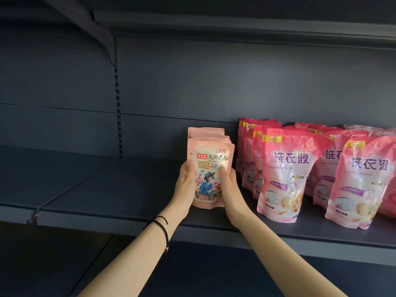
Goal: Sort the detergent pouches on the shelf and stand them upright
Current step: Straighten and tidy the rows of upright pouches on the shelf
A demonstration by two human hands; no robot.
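Near the shelf (pixel 120 202) front, both hands' fingers (pixel 191 166) clasp the upright pale pink pouches (pixel 209 168) between them, equally near.

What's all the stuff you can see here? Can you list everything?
small pouches: a few in a row front to back, pale pink, upright on the shelf, left of the big ones
big pouches: many, exact count hidden, bright pink, upright in rows on the right
shelf: one, dark blue-grey, under all the pouches
back wall: one, dark blue-grey, behind the shelf
bracelet: one, black, left wrist
left hand: holds the small pouches' left side
right hand: holds their right side
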